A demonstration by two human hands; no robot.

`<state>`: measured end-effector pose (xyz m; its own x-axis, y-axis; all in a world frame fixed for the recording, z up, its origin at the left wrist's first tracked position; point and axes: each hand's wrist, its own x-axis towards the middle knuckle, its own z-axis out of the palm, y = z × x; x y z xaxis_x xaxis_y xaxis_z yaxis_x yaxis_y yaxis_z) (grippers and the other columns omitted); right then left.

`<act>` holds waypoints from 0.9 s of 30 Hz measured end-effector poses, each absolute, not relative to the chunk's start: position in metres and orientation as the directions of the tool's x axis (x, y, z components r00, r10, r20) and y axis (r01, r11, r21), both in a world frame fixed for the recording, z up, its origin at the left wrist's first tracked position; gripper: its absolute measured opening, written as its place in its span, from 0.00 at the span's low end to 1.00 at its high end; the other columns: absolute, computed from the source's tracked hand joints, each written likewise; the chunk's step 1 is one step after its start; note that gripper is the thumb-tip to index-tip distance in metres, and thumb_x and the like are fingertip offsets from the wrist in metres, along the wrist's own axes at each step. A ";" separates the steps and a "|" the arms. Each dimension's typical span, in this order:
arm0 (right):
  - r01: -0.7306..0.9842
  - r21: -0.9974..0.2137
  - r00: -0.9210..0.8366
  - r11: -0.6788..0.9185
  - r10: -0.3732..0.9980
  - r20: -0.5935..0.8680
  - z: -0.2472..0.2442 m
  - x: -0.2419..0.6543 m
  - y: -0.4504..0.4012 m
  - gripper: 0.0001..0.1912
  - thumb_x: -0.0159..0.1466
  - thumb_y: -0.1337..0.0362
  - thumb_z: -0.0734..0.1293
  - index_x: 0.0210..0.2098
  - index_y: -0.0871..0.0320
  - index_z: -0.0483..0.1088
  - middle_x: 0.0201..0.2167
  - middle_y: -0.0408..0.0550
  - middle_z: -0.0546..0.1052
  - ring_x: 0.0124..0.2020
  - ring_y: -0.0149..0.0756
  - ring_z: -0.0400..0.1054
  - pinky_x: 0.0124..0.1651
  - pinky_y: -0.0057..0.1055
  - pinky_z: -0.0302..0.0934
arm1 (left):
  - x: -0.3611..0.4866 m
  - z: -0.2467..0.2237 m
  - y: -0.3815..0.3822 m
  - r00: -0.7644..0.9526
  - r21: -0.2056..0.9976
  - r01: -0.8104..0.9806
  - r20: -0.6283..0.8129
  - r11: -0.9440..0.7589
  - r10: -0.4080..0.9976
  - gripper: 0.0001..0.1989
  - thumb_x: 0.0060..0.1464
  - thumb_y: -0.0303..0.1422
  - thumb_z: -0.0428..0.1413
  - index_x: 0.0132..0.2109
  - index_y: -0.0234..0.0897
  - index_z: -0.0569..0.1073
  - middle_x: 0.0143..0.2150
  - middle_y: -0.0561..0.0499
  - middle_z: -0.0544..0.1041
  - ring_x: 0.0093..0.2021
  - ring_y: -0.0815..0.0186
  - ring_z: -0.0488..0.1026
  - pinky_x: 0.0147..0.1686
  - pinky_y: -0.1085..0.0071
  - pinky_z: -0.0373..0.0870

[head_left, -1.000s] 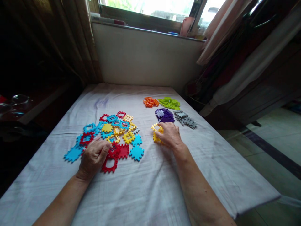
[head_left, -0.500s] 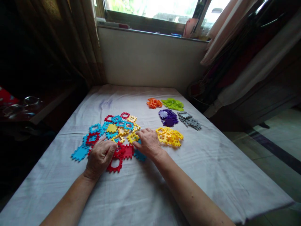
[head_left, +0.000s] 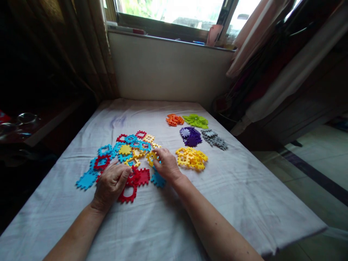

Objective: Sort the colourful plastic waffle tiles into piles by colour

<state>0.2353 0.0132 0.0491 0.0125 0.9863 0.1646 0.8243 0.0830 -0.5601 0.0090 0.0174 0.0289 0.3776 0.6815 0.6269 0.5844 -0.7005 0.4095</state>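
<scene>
While the left hand [head_left: 110,183] sits at the near left side of a mixed heap of interlocking plastic tiles, the right hand [head_left: 167,165] works at the heap's right side. Right grip: thumb and fingers pinching a yellow window tile [head_left: 151,158], which lies at the heap's right edge, slightly tilted. A blue tile [head_left: 158,179] lies just below that hand, partly covered by it. Left grip: fingers curled, thumb beside a red tile cluster [head_left: 133,177]; cannot tell whether anything is held, underside hidden. Flat red tile [head_left: 144,176] to the right of the cluster, red ring tile [head_left: 127,199] nearest the wearer.

Rest of the heap is red, blue and yellow, overlapping: solid yellow tile [head_left: 125,149] near the middle, large blue tile [head_left: 87,180] at the far left end. Sorted piles stand to the right, one colour each: yellow pile [head_left: 193,158] near the right hand, purple pile [head_left: 193,140] behind it with a pale lilac tile [head_left: 185,133] on top, grey pile [head_left: 214,139] right of purple, orange pile [head_left: 174,120] and green pile [head_left: 196,120] side by side farthest back. All lie on a surface covered with a pale cloth [head_left: 152,232]. Window [head_left: 168,11] beyond, pink cup [head_left: 214,35] on its sill.
</scene>
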 end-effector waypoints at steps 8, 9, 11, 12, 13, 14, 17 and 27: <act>0.518 -0.846 0.395 -0.123 0.912 0.110 0.063 0.335 -0.001 0.20 0.60 0.66 0.62 0.51 0.57 0.74 0.46 0.52 0.79 0.39 0.37 0.75 0.44 0.34 0.71 | 0.010 0.031 0.017 0.377 0.406 0.578 0.637 -0.708 0.672 0.15 0.64 0.37 0.49 0.33 0.41 0.77 0.32 0.53 0.82 0.35 0.65 0.79 0.58 0.60 0.70; 0.499 -0.852 0.441 -0.157 0.893 0.094 0.064 0.348 -0.005 0.20 0.60 0.65 0.62 0.50 0.57 0.74 0.46 0.53 0.79 0.39 0.39 0.75 0.44 0.35 0.71 | 0.011 0.030 0.017 0.380 0.402 0.575 0.640 -0.713 0.668 0.15 0.64 0.37 0.49 0.33 0.41 0.77 0.32 0.53 0.82 0.34 0.65 0.79 0.58 0.60 0.70; 0.510 -0.828 0.499 -0.231 0.864 0.067 0.064 0.366 -0.012 0.19 0.61 0.65 0.62 0.50 0.56 0.74 0.46 0.54 0.80 0.38 0.41 0.76 0.43 0.37 0.70 | 0.011 0.029 0.017 0.383 0.392 0.572 0.648 -0.720 0.658 0.15 0.64 0.38 0.49 0.33 0.41 0.77 0.32 0.53 0.82 0.34 0.65 0.79 0.58 0.59 0.70; 0.531 -0.806 0.512 -0.262 0.857 0.059 0.063 0.372 -0.015 0.19 0.62 0.65 0.61 0.50 0.56 0.74 0.45 0.54 0.80 0.38 0.41 0.76 0.43 0.37 0.70 | 0.011 0.029 0.017 0.386 0.386 0.573 0.651 -0.723 0.653 0.15 0.64 0.37 0.49 0.33 0.41 0.77 0.32 0.53 0.82 0.34 0.65 0.79 0.58 0.60 0.70; 0.546 -0.786 0.524 -0.289 0.850 0.052 0.062 0.375 -0.017 0.18 0.62 0.64 0.61 0.50 0.57 0.75 0.45 0.55 0.80 0.38 0.41 0.76 0.43 0.37 0.70 | 0.010 0.028 0.018 0.388 0.379 0.574 0.655 -0.726 0.649 0.15 0.64 0.37 0.49 0.33 0.40 0.77 0.32 0.53 0.82 0.35 0.65 0.79 0.58 0.60 0.70; 0.568 -0.763 0.530 -0.309 0.846 0.052 0.061 0.377 -0.019 0.18 0.63 0.64 0.61 0.49 0.57 0.75 0.45 0.56 0.80 0.38 0.42 0.76 0.43 0.37 0.69 | 0.010 0.028 0.018 0.386 0.373 0.577 0.659 -0.727 0.645 0.14 0.64 0.37 0.50 0.33 0.40 0.77 0.32 0.53 0.82 0.35 0.65 0.79 0.57 0.61 0.70; 0.710 -0.619 0.522 -0.335 0.841 0.144 0.062 0.374 -0.021 0.17 0.64 0.65 0.61 0.48 0.55 0.76 0.49 0.57 0.78 0.46 0.45 0.74 0.51 0.39 0.66 | 0.009 0.028 0.018 0.372 0.364 0.588 0.671 -0.723 0.641 0.14 0.64 0.36 0.50 0.34 0.40 0.77 0.32 0.53 0.82 0.35 0.66 0.79 0.56 0.62 0.71; 0.933 -0.346 -0.008 0.096 0.969 0.247 0.078 0.275 0.015 0.16 0.67 0.63 0.63 0.52 0.53 0.75 0.52 0.51 0.77 0.54 0.41 0.68 0.59 0.37 0.61 | -0.012 0.031 0.026 0.270 0.423 0.652 0.646 -0.629 0.714 0.16 0.64 0.38 0.49 0.33 0.40 0.77 0.32 0.50 0.82 0.37 0.63 0.79 0.53 0.61 0.72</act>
<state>0.2753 0.0147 0.0775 -0.0078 0.9691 0.2467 0.9334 0.0956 -0.3458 -0.0122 0.0264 0.0306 0.2699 0.7139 0.6462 0.6519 -0.6293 0.4230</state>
